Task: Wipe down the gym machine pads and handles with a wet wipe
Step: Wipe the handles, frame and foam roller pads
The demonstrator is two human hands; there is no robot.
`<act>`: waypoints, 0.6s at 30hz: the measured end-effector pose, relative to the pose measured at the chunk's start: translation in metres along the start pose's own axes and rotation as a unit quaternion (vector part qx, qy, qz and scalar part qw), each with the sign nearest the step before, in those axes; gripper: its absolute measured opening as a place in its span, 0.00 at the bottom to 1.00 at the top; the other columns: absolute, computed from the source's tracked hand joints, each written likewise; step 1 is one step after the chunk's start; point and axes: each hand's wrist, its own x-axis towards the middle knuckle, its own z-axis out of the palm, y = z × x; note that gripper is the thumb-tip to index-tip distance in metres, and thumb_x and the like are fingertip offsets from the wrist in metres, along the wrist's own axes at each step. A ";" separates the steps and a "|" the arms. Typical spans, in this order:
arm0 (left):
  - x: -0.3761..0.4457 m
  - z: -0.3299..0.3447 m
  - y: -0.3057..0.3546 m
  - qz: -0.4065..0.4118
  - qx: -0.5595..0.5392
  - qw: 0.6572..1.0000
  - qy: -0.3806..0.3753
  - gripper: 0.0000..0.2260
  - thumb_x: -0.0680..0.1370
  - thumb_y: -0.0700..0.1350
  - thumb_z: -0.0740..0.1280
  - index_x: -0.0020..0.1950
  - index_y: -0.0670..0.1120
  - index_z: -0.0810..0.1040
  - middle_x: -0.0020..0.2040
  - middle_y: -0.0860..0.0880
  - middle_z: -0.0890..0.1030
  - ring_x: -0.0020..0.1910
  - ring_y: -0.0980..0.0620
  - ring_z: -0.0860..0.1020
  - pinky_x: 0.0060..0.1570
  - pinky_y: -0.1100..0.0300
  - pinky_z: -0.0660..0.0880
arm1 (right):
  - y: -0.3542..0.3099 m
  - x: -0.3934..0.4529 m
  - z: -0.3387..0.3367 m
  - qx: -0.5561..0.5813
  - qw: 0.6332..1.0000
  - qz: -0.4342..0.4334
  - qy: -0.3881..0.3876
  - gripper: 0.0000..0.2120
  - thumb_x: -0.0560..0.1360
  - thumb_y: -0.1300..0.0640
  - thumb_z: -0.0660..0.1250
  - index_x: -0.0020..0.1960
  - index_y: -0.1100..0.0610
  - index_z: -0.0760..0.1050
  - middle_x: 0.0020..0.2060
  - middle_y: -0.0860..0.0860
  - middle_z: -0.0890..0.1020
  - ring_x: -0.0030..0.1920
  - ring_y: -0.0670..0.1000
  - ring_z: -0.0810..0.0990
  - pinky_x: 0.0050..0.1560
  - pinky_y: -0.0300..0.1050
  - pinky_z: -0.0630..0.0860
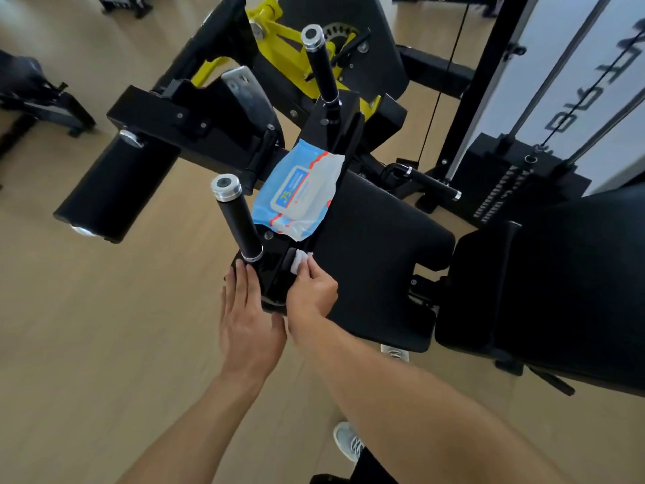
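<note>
- The right hand (311, 289) pinches a small bunched white wet wipe (299, 260) in its curled fingers (307, 270) and presses it on the black frame bar (279, 274) beside the seat pad (377, 239).
- The left hand (248, 319) lies flat on the near end of that bar, fingers straight and close together, holding nothing; its fingertips reach the foot of the near handle (236, 220).
- The near handle is a black grip with a silver cap, rising tilted from the bar, just left of the wipe.
- A far handle (321, 62) of the same kind rises from the other end of the bar.
- A blue and white pack of wipes (298, 193), with a red trim, lies on the bar between the two handles, partly over the edge of the seat pad.
- The seat pad is black and flat; to its right stands a black back pad (558, 274), touching or just beside it.
- A black roller pad (118, 183) sticks out to the left of the frame, well apart from the hands.
- Yellow metal parts (279, 33) show at the top, behind the far handle.
- A third short handle (432, 185) lies low, beyond the seat pad, near the weight stack (506, 190).
- The floor (104, 344) is pale wood; a grey shoe (347, 441) shows at the bottom.
</note>
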 end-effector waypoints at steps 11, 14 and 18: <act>0.007 -0.006 -0.007 -0.004 0.055 0.998 0.000 0.37 0.69 0.35 0.73 0.78 0.39 0.66 0.78 0.45 0.66 0.79 0.47 0.62 0.77 0.43 0.58 | -0.046 0.052 0.014 -0.014 0.998 -0.050 -0.039 0.17 0.83 0.50 0.65 0.71 0.45 0.77 0.66 0.39 0.79 0.66 0.43 0.78 0.67 0.44 0.77; 0.007 -0.007 -0.006 -0.009 0.054 0.998 0.001 0.36 0.70 0.35 0.73 0.78 0.39 0.67 0.78 0.44 0.67 0.79 0.47 0.62 0.77 0.44 0.58 | -0.014 0.024 0.001 -0.031 0.996 -0.073 -0.051 0.16 0.82 0.50 0.65 0.69 0.45 0.78 0.65 0.36 0.79 0.63 0.35 0.77 0.60 0.28 0.72; 0.007 -0.009 -0.005 -0.020 0.054 0.998 -0.010 0.36 0.71 0.37 0.73 0.78 0.40 0.66 0.79 0.46 0.65 0.79 0.48 0.61 0.77 0.44 0.57 | 0.010 0.009 -0.006 -0.009 0.995 -0.064 -0.071 0.15 0.82 0.51 0.67 0.67 0.47 0.80 0.62 0.38 0.82 0.61 0.35 0.78 0.58 0.26 0.72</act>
